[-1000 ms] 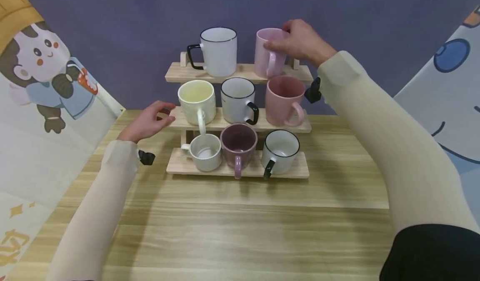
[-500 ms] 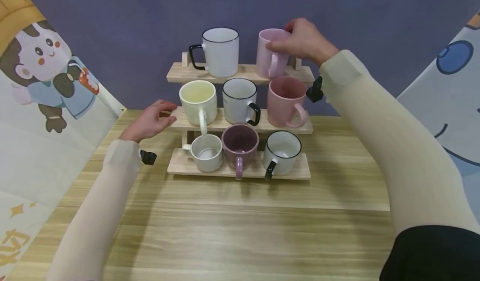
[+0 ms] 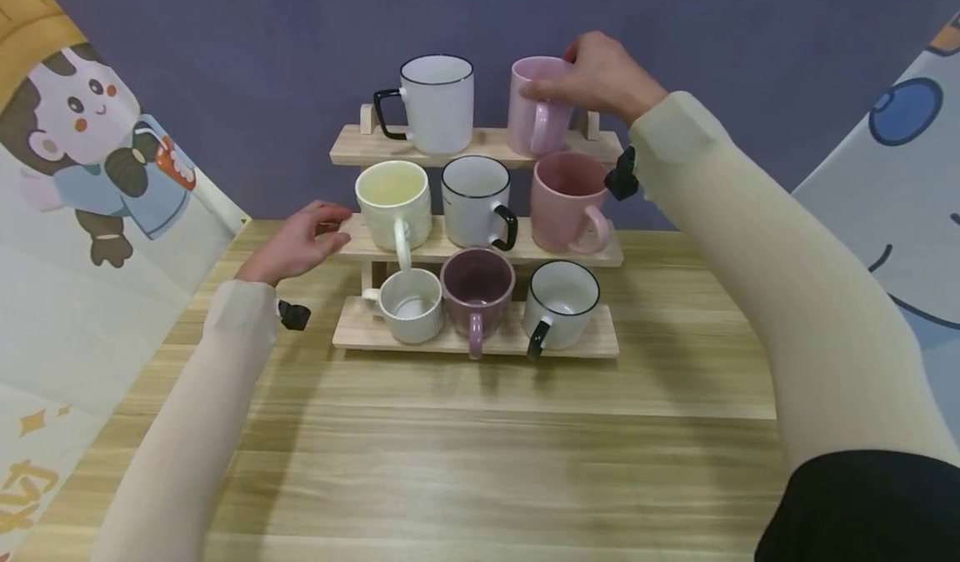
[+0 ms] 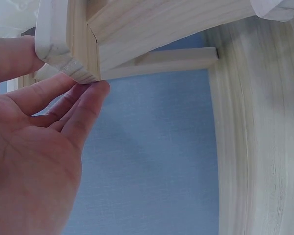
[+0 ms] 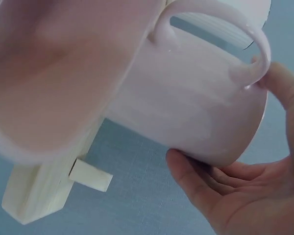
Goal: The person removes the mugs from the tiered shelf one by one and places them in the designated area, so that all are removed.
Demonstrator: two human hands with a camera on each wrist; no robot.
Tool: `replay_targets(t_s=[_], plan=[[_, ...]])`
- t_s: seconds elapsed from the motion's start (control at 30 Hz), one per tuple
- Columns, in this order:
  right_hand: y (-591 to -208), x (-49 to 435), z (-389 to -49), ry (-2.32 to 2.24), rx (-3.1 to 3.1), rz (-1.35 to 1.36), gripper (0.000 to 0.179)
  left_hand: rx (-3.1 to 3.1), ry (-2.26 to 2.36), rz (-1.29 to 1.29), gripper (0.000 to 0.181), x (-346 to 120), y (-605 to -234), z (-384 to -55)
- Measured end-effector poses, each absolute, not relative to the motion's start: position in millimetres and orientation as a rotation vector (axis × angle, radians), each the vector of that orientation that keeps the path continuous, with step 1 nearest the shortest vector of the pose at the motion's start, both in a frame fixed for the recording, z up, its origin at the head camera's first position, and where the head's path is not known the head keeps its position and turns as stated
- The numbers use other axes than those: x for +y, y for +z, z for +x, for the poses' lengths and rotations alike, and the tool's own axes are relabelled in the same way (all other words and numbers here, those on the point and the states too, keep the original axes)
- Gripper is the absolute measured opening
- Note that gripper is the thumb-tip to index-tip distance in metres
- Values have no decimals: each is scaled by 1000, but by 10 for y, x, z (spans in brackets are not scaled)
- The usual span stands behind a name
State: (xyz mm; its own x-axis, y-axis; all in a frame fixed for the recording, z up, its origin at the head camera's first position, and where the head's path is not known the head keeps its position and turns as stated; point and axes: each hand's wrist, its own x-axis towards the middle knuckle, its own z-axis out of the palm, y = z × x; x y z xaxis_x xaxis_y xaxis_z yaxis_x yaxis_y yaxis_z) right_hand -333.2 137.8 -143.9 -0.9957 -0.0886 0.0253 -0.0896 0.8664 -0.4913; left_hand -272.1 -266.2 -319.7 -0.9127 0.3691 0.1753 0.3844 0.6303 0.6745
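A light pink mug [image 3: 525, 116] stands at the right of the top shelf, its handle towards the front. My right hand [image 3: 600, 82] grips it near the rim, thumb at the front by the handle and fingers round the far side. In the right wrist view the same pink mug [image 5: 186, 93] shows thumb and fingers on opposite sides of it. My left hand [image 3: 296, 241] is at the left end of the wooden rack's middle shelf [image 3: 360, 237]. The left wrist view has that hand [image 4: 39, 137] pinching the shelf end [image 4: 73, 44], thumb on one face, fingertips under it.
Beside the pink mug is a white mug with black handle [image 3: 442, 112]. The middle shelf bears a pale yellow mug [image 3: 393, 208], a white mug [image 3: 474, 208] and a darker pink mug [image 3: 566, 212]. Below stand a small white cup [image 3: 412, 316], a purple mug [image 3: 476, 316] and a black-rimmed mug [image 3: 562, 320].
My right hand and wrist have shifted very slightly up and to the left, still holding the pink mug. The left hand and the other mugs stay in place on the rack.
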Motion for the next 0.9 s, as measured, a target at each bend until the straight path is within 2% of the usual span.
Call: replay_targets(t_s=[0.33, 0.9], plan=[[-1494, 1403, -3304, 796, -2908, 172, 91, -2809, -1201, -673, 41, -2632, -3257, -2736], [-1333, 1749, -3138, 783, -2707, 267, 85, -2804, -1173, -681, 41, -2663, -3255, -2789]])
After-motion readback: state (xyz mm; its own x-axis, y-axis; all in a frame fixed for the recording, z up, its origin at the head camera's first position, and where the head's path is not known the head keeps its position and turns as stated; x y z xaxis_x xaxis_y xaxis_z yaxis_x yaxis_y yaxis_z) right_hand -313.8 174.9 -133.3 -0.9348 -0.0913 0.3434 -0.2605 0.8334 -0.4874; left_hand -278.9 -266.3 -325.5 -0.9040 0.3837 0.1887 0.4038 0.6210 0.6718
